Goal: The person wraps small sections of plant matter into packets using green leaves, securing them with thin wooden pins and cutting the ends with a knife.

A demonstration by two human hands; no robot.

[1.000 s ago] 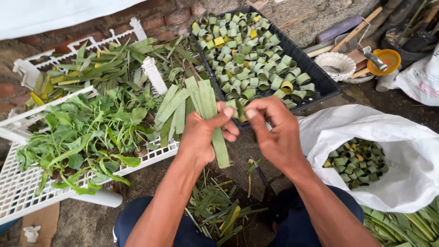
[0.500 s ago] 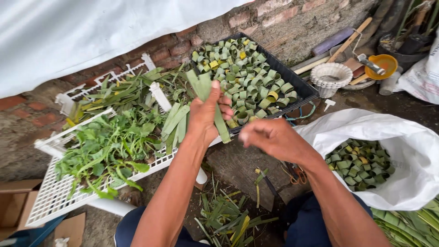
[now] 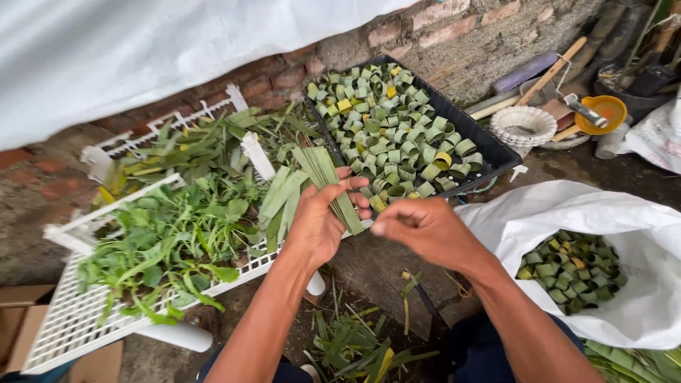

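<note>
A big white plastic rack [image 3: 67, 333] lies on the ground on the left. It is full of loose green leaves [image 3: 167, 241]. On the right is one big white plastic sack [image 3: 624, 234], open at the top, with many little green leaf rings [image 3: 571, 273] inside. There are too many to count.

Behind the hands is one flat black plastic tray [image 3: 489, 149]. It is packed with more small rolled leaf rings [image 3: 397, 135], mostly green and a few yellow, again too many to count.

The left hand [image 3: 316, 227] is closed around a bunch of long flat green leaf strips [image 3: 323, 181]. The bunch is in the middle, just over the edge of the rack. The strips run long-ways from the hand up and away toward the brick wall, leaning a bit left, and the top ends spread out like a fan. I cannot count each strip.

The right hand [image 3: 425, 227] is just beside the left one. Its fingers are curled in with the tips pinched together, but I cannot tell if it holds anything.

Cut green leaf scraps [image 3: 355, 347] lie on the ground below.
</note>
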